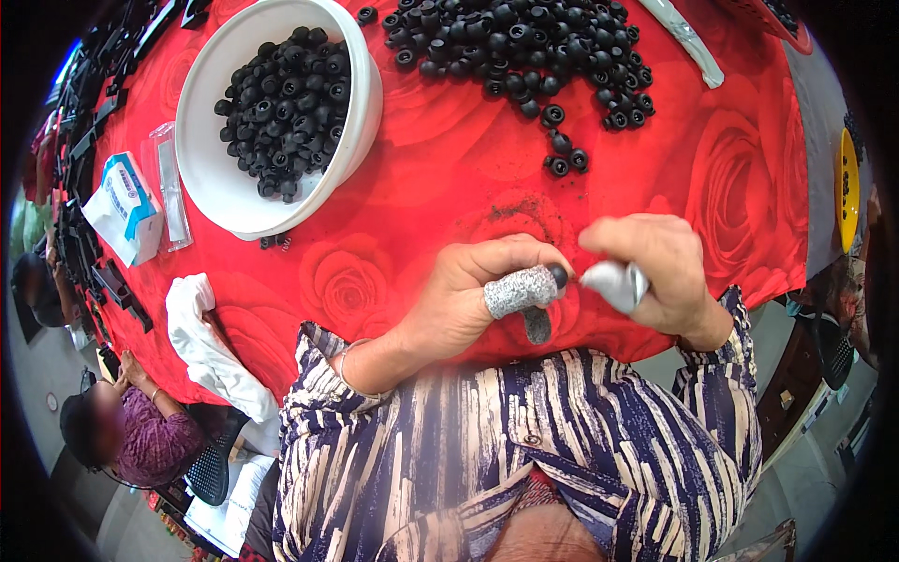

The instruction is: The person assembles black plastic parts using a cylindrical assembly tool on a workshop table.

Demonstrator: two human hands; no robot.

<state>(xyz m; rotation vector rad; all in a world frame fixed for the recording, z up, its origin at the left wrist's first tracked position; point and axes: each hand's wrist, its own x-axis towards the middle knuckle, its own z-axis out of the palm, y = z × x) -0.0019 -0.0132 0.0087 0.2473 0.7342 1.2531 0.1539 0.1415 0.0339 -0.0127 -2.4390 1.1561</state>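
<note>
Striped shirt (403, 468) (1) just below both hands. Far L of L hand: 1 tissue box (126, 211), 1 clear case (170, 187), 1 white cloth (211, 351); upper L, 1 white bowl (370, 122) w/ many blk parts, uncountable. Bare red tablecloth (342, 281) btwn bowl & L hand (473, 281), which pinches 1 blk part (559, 274) at fingertips. Big blk pile (515, 47) ahead blocks far side. R hand (651, 262) half-curled, blurred; can't tell if gripping. Table's R edge beyond it, then 1 yellow tray (846, 220).

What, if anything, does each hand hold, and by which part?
Left hand: a small black rounded knob, apparently pinched by its sides. Right hand: too blurred to tell.
</note>
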